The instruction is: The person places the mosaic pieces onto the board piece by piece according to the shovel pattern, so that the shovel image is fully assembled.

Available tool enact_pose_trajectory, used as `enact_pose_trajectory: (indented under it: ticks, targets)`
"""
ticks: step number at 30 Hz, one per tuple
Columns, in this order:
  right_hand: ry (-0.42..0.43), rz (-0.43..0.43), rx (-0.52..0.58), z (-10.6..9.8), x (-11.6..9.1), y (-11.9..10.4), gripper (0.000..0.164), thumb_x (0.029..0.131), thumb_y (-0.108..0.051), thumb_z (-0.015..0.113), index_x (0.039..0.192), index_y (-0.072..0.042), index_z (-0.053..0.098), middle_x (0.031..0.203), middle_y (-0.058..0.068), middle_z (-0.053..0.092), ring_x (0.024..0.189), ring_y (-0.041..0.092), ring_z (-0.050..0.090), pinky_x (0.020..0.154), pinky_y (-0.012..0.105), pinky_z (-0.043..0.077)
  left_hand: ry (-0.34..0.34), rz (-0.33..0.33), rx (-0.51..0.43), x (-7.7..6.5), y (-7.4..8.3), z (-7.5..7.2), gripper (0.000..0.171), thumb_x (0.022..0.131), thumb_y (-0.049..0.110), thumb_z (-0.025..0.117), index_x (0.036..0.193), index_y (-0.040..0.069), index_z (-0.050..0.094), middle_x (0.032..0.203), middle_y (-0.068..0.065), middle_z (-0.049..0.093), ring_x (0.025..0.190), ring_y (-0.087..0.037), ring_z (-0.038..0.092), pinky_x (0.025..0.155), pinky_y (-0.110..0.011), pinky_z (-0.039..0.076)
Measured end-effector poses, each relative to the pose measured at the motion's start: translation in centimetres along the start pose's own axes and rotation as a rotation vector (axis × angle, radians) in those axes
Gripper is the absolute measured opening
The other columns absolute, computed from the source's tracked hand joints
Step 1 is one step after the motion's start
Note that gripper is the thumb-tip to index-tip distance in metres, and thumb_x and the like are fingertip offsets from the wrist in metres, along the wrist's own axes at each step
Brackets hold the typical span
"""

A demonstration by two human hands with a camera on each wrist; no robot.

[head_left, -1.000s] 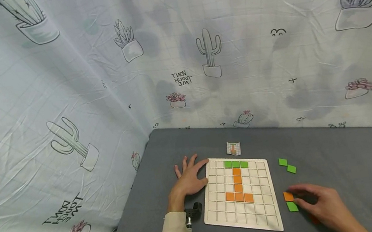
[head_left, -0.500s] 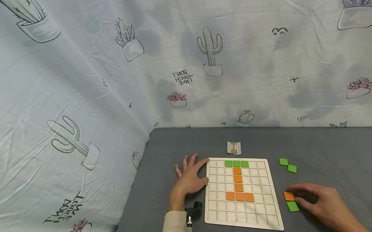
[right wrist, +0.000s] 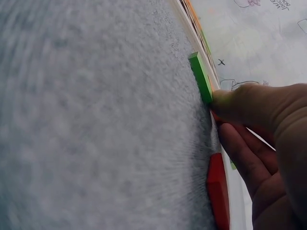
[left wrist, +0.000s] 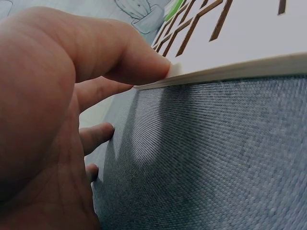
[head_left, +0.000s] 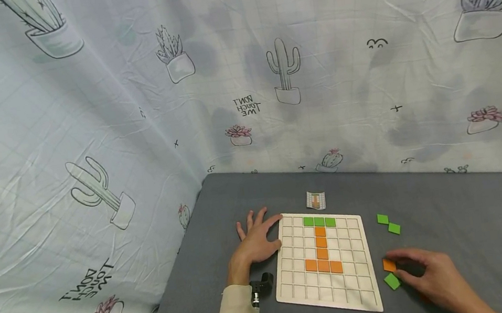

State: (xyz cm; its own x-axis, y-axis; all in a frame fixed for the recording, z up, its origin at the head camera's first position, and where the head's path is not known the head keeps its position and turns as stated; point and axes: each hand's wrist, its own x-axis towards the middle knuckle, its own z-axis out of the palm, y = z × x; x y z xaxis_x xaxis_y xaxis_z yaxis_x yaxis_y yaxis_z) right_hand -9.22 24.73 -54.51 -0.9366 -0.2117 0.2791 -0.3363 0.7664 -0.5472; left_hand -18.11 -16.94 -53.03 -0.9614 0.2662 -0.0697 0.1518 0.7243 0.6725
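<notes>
A pale wooden grid board (head_left: 292,288) carries a row of green tiles (head_left: 319,221), a column of orange tiles (head_left: 321,242) and an orange row below. My left hand (head_left: 255,243) lies spread at the board's left edge, thumb and index fingertip against it; the left wrist view shows the thumb (left wrist: 148,67) pressing the rim. Right of the board, my right hand (head_left: 430,273) pinches a loose orange tile (head_left: 389,264) between index finger and thumb. A loose green tile (head_left: 392,281) lies tilted beside the thumb. In the right wrist view, a red tile (right wrist: 218,191) sits below the fingers.
Two more green tiles (head_left: 388,223) lie corner to corner farther back on the right. A small printed card (head_left: 316,200) with a grid pattern rests behind the board. The grey table (head_left: 478,221) meets a cactus-print curtain (head_left: 342,86) at the back and left.
The loose green tile near my right thumb has turned and shifted slightly left. My right thumb and index finger have moved a little, while the left hand and board stay put.
</notes>
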Motion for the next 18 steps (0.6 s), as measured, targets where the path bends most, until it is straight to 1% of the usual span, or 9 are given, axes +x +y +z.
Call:
enact_pose_trajectory:
  ticks: [5,13,15,18]
  targets:
    - [0.036,-0.015,0.003,0.3,0.0,0.0,0.046,0.074,-0.002,0.098,0.111,-0.025,0.085,0.105,-0.013,0.082,0.094,-0.007,0.072,0.075,0.017,0.060,0.001,0.003,-0.005,0.0,0.0,0.0,0.068,0.096,0.016,0.074,0.161,0.024,0.057,0.181,-0.016,0.025,0.170,-0.050,0.001,0.125,-0.083,-0.012]
    - [0.072,0.016,0.016,0.1,-0.1,-0.4,0.042,0.076,-0.001,0.097,0.111,-0.020,0.085,0.102,-0.009,0.083,0.091,-0.006,0.073,0.075,0.010,0.057,-0.004,-0.002,0.000,0.0,0.0,0.1,0.067,0.097,0.017,0.074,0.161,0.024,0.057,0.181,-0.015,0.025,0.170,-0.049,0.001,0.126,-0.082,-0.012]
    - [0.084,0.020,0.025,-0.1,-0.1,-0.6,0.042,0.076,0.000,0.097,0.111,-0.018,0.085,0.102,-0.007,0.083,0.091,-0.006,0.073,0.075,0.009,0.056,-0.004,-0.002,0.005,0.0,-0.1,0.1,0.067,0.097,0.017,0.074,0.161,0.025,0.057,0.181,-0.016,0.025,0.170,-0.049,0.001,0.126,-0.082,-0.011]
    - [0.094,0.022,0.023,-0.4,-0.1,-1.2,0.042,0.076,-0.001,0.097,0.112,-0.018,0.084,0.104,-0.006,0.084,0.093,-0.008,0.072,0.074,0.012,0.059,-0.001,0.000,0.005,0.0,-0.2,0.1,0.067,0.097,0.017,0.074,0.161,0.025,0.057,0.182,-0.016,0.024,0.170,-0.050,0.001,0.126,-0.082,-0.012]
